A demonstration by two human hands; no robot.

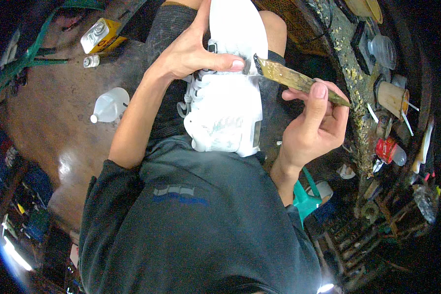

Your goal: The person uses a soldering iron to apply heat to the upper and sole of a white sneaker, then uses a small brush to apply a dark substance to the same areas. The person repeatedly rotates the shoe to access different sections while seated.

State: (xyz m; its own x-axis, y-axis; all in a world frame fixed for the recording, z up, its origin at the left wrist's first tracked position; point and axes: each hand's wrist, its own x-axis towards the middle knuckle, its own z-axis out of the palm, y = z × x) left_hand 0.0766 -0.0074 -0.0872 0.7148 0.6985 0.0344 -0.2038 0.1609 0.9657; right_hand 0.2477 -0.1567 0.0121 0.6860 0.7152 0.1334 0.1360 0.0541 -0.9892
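Note:
A white lace-up sneaker (225,110) lies over my lap between my knees, its upper and laces turned partly toward me. My left hand (196,54) grips it from the left, thumb pressed across its middle and the other fingers mostly hidden. In my right hand (318,115) is a flat, stained wooden-handled brush (299,81), pinched between thumb and fingers. The brush's dark tip touches the right side of the shoe, just past my left thumb. Greyish smudges show on the white surface around that spot.
On the brown floor at left lie a translucent plastic bottle (110,105), a small clear bottle (91,61) and a yellow-and-white can (102,36). Along the right runs a residue-crusted bench edge (350,73) with a tan cup (392,97), a clear tub (382,50) and a red-labelled bottle (388,150).

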